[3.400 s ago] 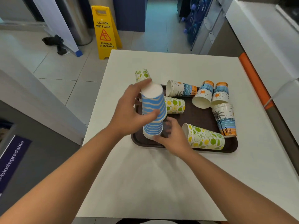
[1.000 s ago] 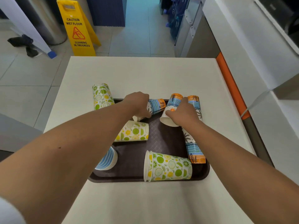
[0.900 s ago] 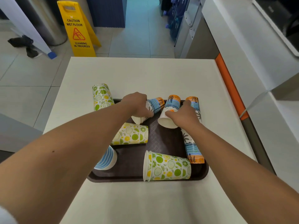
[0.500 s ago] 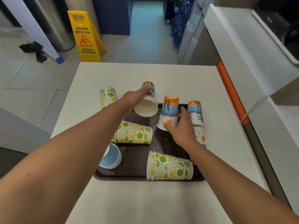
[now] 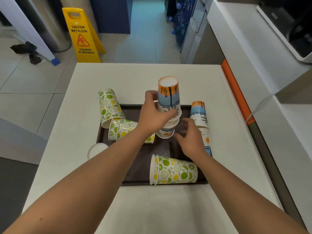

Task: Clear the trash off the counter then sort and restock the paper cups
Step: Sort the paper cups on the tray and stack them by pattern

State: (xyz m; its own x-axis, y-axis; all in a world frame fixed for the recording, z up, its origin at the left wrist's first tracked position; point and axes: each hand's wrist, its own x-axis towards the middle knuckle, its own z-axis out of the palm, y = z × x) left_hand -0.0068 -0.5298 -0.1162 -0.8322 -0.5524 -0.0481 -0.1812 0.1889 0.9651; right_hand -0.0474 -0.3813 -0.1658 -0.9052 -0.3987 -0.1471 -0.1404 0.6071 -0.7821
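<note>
While a brown tray (image 5: 135, 168) sits on a white counter (image 5: 152, 208), the left hand (image 5: 154, 116) grips an upside-down stack of beach-print cups (image 5: 168, 102) over the tray. Just beside the stack's base, the right hand (image 5: 190, 139) hovers with fingers spread, holding nothing. Citrus-print cups (image 5: 173, 170) lie on their sides on the tray.

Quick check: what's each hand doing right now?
Left hand: grips the stack of beach-print cups.
Right hand: open, fingers spread beside the stack, holding nothing.

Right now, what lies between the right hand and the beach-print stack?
Only bare brown tray: the head view shows a gap between the right hand and the stack, gripped by the left hand.
</note>
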